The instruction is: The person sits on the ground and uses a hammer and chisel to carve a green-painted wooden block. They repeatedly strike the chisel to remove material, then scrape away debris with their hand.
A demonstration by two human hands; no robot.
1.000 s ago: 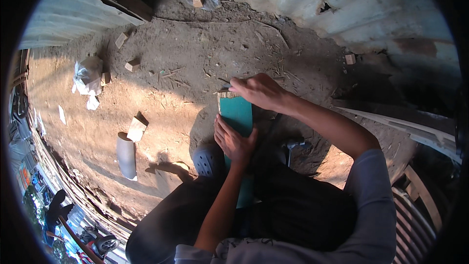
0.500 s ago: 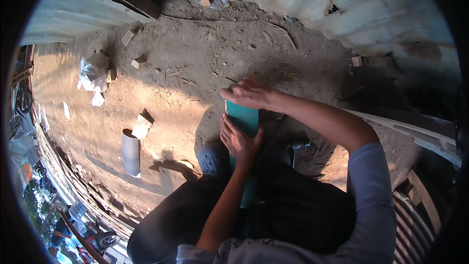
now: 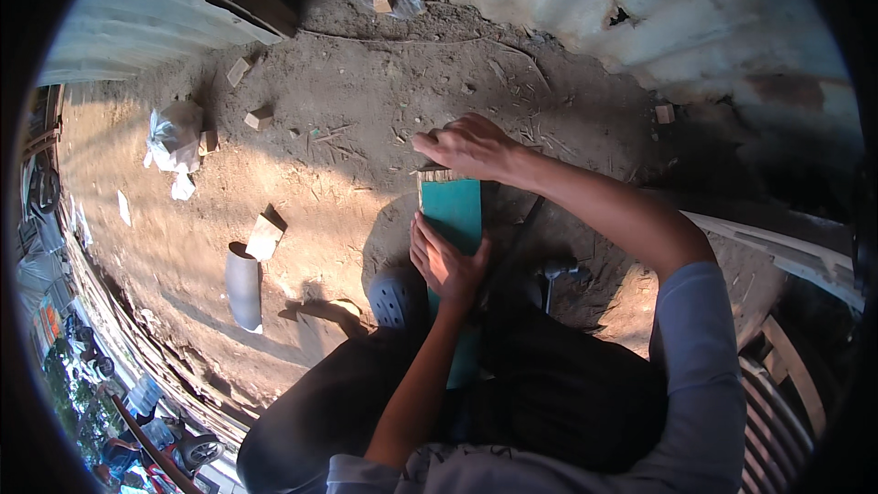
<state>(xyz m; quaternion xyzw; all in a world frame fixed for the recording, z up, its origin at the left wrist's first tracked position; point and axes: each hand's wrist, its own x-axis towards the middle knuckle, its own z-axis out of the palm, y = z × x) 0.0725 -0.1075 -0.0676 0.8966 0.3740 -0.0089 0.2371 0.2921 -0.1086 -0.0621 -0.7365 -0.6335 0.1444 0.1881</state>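
A long green-painted board lies lengthwise between my legs, its rough bare-wood far end facing away from me. My left hand grips it partway along, fingers over the left edge and thumb at the right. Just at the far end is my right hand, its fingers curled and knuckles up. A thin dark edge shows beneath those fingers, but what they hold is mostly hidden.
Wood blocks lie scattered on the dirt. To the left are a curved grey piece and a white plastic bag. A hammer-like metal tool is by my right foot. Corrugated sheets border the far side.
My right hand has slid away from me, off the board's top face to its far end, uncovering the bare-wood edge. My left hand stays on the board.
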